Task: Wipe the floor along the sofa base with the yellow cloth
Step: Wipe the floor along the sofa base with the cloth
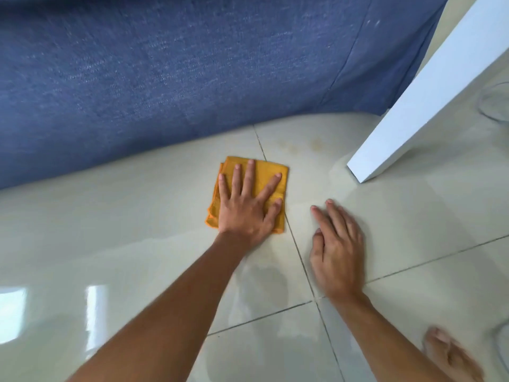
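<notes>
A folded yellow cloth (pixel 268 172) lies flat on the pale glossy tiled floor (pixel 124 216), a short way in front of the blue fabric sofa base (pixel 165 78). My left hand (pixel 248 205) presses down on the cloth with its fingers spread, palm flat, covering most of it. My right hand (pixel 337 249) rests flat on the bare tile to the right of the cloth, fingers apart, holding nothing. Faint yellowish stains (pixel 316 144) mark the tile just beyond the cloth, close to the sofa edge.
A white furniture leg (pixel 399 119) slants down to the floor at the right, near the sofa corner. A clear glass object (pixel 495 103) sits at the right edge. A bare foot (pixel 451 357) is at the lower right. Dark grout lines cross the tiles.
</notes>
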A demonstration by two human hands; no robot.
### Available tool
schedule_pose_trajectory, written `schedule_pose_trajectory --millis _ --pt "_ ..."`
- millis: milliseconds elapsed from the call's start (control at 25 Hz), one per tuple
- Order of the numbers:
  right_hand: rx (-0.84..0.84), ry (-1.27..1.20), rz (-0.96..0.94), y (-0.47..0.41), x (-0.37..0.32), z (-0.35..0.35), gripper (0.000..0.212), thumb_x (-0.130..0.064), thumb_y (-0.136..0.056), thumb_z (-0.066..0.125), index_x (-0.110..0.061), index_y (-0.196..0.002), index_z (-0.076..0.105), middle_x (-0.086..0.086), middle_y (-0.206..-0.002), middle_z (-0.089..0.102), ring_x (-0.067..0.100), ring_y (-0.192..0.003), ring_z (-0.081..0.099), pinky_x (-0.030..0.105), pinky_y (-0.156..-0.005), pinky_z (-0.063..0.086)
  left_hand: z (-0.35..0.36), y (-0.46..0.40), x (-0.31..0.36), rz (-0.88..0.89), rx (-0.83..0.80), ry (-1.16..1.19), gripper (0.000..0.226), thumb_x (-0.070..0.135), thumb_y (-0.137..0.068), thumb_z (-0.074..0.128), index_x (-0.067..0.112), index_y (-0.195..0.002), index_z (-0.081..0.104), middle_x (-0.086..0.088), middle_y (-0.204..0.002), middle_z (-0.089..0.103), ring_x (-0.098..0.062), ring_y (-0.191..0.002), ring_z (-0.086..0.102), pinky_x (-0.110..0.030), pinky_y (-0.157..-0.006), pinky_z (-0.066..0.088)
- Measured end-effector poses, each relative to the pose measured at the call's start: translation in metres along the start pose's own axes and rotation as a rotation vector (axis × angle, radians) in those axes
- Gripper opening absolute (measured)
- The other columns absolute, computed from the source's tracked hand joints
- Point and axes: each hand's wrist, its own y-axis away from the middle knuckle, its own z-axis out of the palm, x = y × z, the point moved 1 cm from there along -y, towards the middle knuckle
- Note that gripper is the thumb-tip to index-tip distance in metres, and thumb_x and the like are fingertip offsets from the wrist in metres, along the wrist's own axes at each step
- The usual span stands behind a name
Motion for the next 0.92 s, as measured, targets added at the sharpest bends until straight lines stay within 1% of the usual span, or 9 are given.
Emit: schedule_pose_trajectory --millis 80,160,240,360,440,520,640,760,920 --pt "-0.014 0.008 0.023 -0.001 -0.001 -0.003 0.045 -0.018 -0.091 0.04 -0.019 -0.129 0.065 0.007 -0.144 0.057 0.03 -0.132 0.051 0.042 -0.11 0.04 0.006 0.053 0.006 0.047 0.014 0.005 0.059 0.063 -0.095 0.021 0.051 -0.151 0.01 -0.007 -0.166 0.003 -0.035 -0.152 0.002 -0.063 -0.117 0.006" --pt "-0.04 0.016 0.024 -0.001 -0.005 -0.005 0.046 -0.02 -0.091 0.038 -0.019 -0.129 0.065 0.007 -0.144 0.057 0.03 -0.132 0.051 0.042 -0.109 0.04 0.012 0.105 -0.003 0.031 0.021 -0.002 0.06 0.066 -0.094 0.025 0.052 -0.151 0.012 -0.006 -0.166 0.005 -0.033 -0.152 0.004 -0.062 -0.118 0.009" --pt "-0.054 0.027 0.022 -0.002 -0.006 -0.008 0.047 -0.021 -0.09 0.037 -0.019 -0.128 0.065 0.007 -0.143 0.058 0.031 -0.131 0.053 0.041 -0.107 0.039 0.01 0.139 -0.032 -0.042 0.001 -0.023 0.06 0.068 -0.092 0.024 0.055 -0.149 0.012 -0.005 -0.166 0.005 -0.032 -0.152 0.005 -0.059 -0.119 0.009" --pt "-0.079 0.065 -0.04 -0.01 0.004 -0.011 0.045 -0.023 -0.09 0.04 -0.022 -0.126 0.066 0.004 -0.14 0.06 0.029 -0.121 0.059 0.04 -0.098 0.041 -0.003 0.148 -0.084 -0.213 -0.029 -0.054 0.06 0.068 -0.091 0.019 0.056 -0.149 0.01 -0.004 -0.166 0.004 -0.033 -0.151 0.007 -0.058 -0.119 0.009" --pt "-0.121 0.105 -0.093 -0.014 0.017 -0.013 0.044 -0.03 -0.092 0.041 -0.028 -0.13 0.063 -0.001 -0.143 0.058 0.026 -0.119 0.059 0.041 -0.095 0.042 -0.013 0.129 -0.111 -0.322 -0.036 -0.05 0.062 0.068 -0.089 0.016 0.055 -0.149 0.008 -0.004 -0.166 0.004 -0.034 -0.151 0.007 -0.058 -0.119 0.008" --pt "-0.144 0.152 -0.066 -0.015 0.027 -0.011 0.046 -0.037 -0.093 0.04 -0.029 -0.136 0.056 -0.002 -0.148 0.052 0.029 -0.126 0.053 0.046 -0.104 0.039 -0.019 0.088 -0.127 -0.386 -0.031 -0.035 0.065 0.07 -0.086 0.012 0.055 -0.149 0.006 -0.004 -0.166 0.002 -0.033 -0.151 0.004 -0.058 -0.119 0.004" --pt "-0.153 0.229 0.083 -0.016 0.029 -0.003 0.057 -0.045 -0.092 0.041 -0.025 -0.145 0.045 0.005 -0.155 0.043 0.033 -0.142 0.038 0.056 -0.119 0.021 -0.022 0.0 -0.119 -0.386 -0.018 -0.022 0.066 0.072 -0.085 0.006 0.056 -0.149 0.0 -0.005 -0.166 -0.004 -0.033 -0.152 -0.003 -0.06 -0.118 -0.002" --pt "-0.162 0.242 0.121 -0.015 0.031 -0.001 0.061 -0.047 -0.092 0.039 -0.026 -0.149 0.039 0.004 -0.159 0.035 0.032 -0.148 0.028 0.061 -0.12 0.015 -0.014 -0.077 -0.069 -0.294 -0.01 -0.051 0.066 0.072 -0.086 0.004 0.054 -0.149 0.0 -0.008 -0.166 0.001 -0.034 -0.151 -0.004 -0.061 -0.118 -0.006" --pt "-0.191 0.266 0.164 -0.013 0.031 -0.001 0.058 -0.049 -0.095 0.029 -0.03 -0.15 0.035 0.001 -0.162 0.03 0.03 -0.152 0.02 0.06 -0.121 0.013 -0.004 -0.127 0.019 -0.038 -0.036 -0.082 0.067 0.071 -0.086 0.003 0.052 -0.15 0.0 -0.008 -0.166 -0.002 -0.036 -0.151 -0.003 -0.062 -0.117 -0.007"
